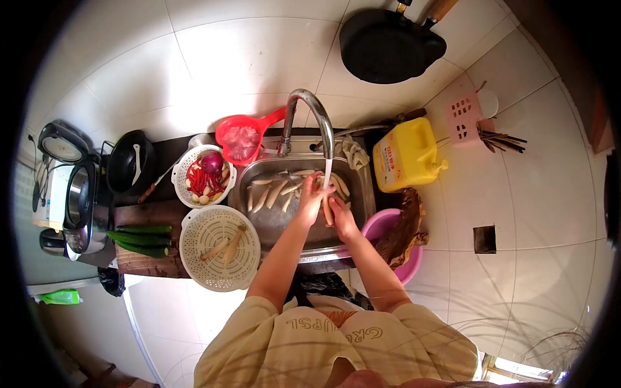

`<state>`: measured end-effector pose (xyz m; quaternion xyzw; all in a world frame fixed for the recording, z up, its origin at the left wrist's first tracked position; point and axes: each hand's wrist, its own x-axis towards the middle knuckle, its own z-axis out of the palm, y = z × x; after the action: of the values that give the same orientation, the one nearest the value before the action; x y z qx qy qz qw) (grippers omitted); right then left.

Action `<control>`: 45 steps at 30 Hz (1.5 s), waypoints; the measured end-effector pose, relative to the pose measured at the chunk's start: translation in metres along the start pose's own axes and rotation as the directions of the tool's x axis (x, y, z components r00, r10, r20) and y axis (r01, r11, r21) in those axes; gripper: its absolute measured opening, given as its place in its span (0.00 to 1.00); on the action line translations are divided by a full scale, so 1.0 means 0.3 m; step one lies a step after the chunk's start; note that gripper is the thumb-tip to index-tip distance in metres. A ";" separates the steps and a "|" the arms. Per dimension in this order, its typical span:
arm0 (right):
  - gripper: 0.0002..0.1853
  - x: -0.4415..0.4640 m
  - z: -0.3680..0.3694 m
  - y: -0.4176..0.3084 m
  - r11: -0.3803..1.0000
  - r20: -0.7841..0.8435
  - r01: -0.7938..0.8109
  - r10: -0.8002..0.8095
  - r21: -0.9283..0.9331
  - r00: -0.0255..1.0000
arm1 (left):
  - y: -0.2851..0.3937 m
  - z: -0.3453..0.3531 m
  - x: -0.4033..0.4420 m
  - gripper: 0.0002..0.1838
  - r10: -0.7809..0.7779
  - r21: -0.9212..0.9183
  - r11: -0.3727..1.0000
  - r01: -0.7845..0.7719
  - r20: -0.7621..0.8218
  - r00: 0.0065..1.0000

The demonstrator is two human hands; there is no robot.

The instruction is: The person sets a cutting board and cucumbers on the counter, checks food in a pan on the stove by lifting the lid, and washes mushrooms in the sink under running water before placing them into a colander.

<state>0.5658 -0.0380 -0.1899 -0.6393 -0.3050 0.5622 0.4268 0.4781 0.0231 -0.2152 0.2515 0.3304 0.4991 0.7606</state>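
Observation:
My left hand [310, 202] and my right hand [342, 218] are close together over the metal sink [275, 231], under the running stream of the curved faucet [315, 107]. Between them is a slender, pale, tapered shoot [328, 213], perhaps bamboo. My right fingers close round its lower part, and my left fingers curl at its upper end; fine finger detail is blurred. Several similar pale shoots [275, 194] lie in the sink. To the left, a white colander [187, 253] holds a few more pale pieces.
Left are a white basket [177, 182] of chilies, garlic and an onion, a red strainer [224, 132] with pinkish meat, cucumbers [139, 240] on a board, a wok [123, 171] and a cooker [77, 200]. Right are a yellow jug [404, 155] and a pink basin [409, 270].

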 end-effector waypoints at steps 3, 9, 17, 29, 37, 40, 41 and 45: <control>0.12 0.018 -0.020 -0.002 0.966 0.187 -0.140 0.100 0.217 0.977 | -0.007 -0.024 0.022 0.17 0.106 0.088 0.990 -0.111 0.060 0.993; 0.09 0.061 -0.004 0.031 0.973 0.202 0.198 -0.219 0.118 0.955 | 0.026 -0.011 0.036 0.08 0.132 0.303 0.937 -0.175 0.158 0.979; 0.09 0.088 0.007 0.046 0.730 0.032 0.475 -0.530 -0.492 0.847 | 0.048 -0.025 0.015 0.13 -0.112 0.084 0.992 0.098 0.192 0.975; 0.11 0.122 0.050 0.051 0.902 -0.062 0.385 -0.403 -0.196 0.913 | 0.005 -0.019 0.046 0.09 -0.049 0.034 0.998 0.047 0.083 0.995; 0.12 0.106 0.022 -0.034 0.955 0.193 -0.123 0.071 0.269 0.979 | 0.024 -0.050 0.019 0.13 -0.146 -0.026 0.988 0.150 0.130 0.981; 0.12 0.037 0.010 -0.070 0.915 0.218 -0.293 0.237 0.277 0.947 | 0.036 -0.015 0.025 0.16 -0.067 -0.142 0.987 0.070 0.022 0.997; 0.12 0.038 0.001 -0.056 0.916 0.218 -0.293 0.237 0.275 0.947 | 0.045 0.004 0.019 0.17 -0.028 -0.183 0.983 0.012 -0.088 0.996; 0.16 0.067 0.022 -0.017 0.999 -0.040 -0.034 0.034 -0.002 0.999 | -0.022 -0.015 -0.060 0.16 -0.241 0.103 0.966 0.237 0.034 0.970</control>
<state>0.5634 -0.0169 -0.1946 -0.6562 -0.2864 0.5559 0.4223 0.4736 0.0042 -0.2184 0.2583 0.3649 0.3811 0.8093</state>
